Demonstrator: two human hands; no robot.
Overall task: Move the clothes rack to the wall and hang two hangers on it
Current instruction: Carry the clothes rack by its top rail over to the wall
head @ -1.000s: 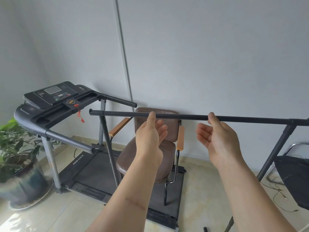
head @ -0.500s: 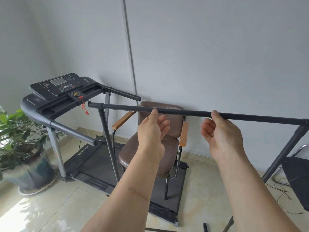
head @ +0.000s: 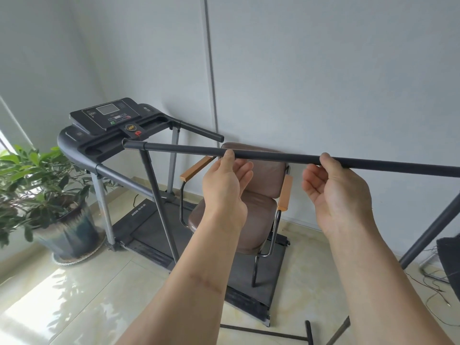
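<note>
The black clothes rack's top bar [head: 273, 156] runs across the view at chest height, sloping slightly down to the right, close to the grey wall [head: 323, 70]. My left hand [head: 224, 185] has its thumb against the bar, with the fingers spread loosely below it. My right hand [head: 336, 192] hooks its thumb over the bar further right, fingers uncurled beneath. Neither hand wraps around the bar. The rack's left upright [head: 159, 207] drops to the floor, and its base bars [head: 263, 332] lie near my feet. No hangers are in view.
A treadmill [head: 112, 120] stands at the left behind the rack's end. A brown armchair [head: 258, 178] sits on the treadmill's deck against the wall. A potted plant [head: 37, 185] fills the far left. A black object with loose cables [head: 450, 260] is at the right edge.
The rack's left end has shifted left, now overlapping the treadmill console. The view has dropped and swung, showing more floor. Both thumbs stay on the bar.
</note>
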